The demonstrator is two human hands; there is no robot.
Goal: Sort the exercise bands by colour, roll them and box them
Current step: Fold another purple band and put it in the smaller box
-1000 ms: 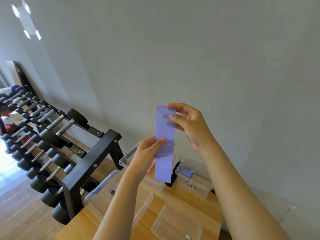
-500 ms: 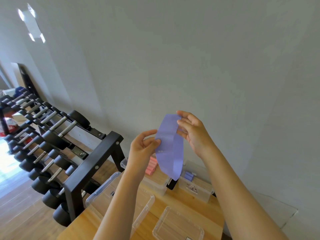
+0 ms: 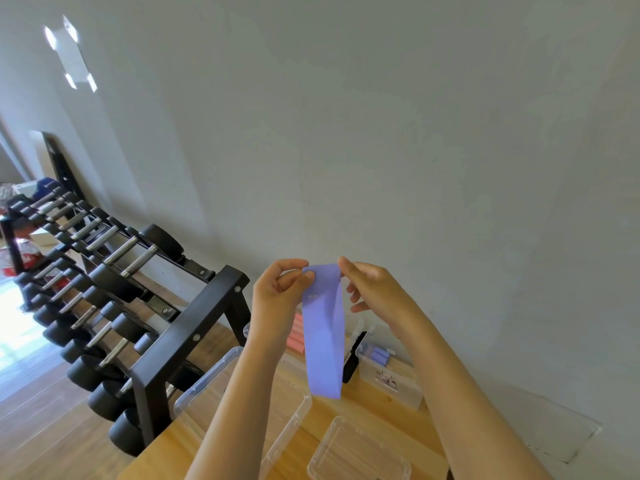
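A purple exercise band (image 3: 323, 341) hangs in the air above the wooden table (image 3: 377, 407). My left hand (image 3: 277, 292) pinches its top left corner and my right hand (image 3: 374, 289) pinches its top right corner. The band droops down with a slight twist. Behind it, a clear box (image 3: 398, 382) holds rolled purple bands (image 3: 379, 355). Another clear box, mostly hidden by the band and my left arm, holds rolled pink bands (image 3: 297, 332).
Two clear lids lie on the near table, a large one (image 3: 207, 386) at left and a small one (image 3: 356, 452) at centre. A black dumbbell rack (image 3: 173, 341) stands close to the table's left edge. A dark object (image 3: 351, 362) stands between the boxes. The grey wall is right behind.
Both hands shifted to the band's top edge, the left moving up from mid-band. The band went from flat and vertical to bowed, then hanging straight from its top corners.
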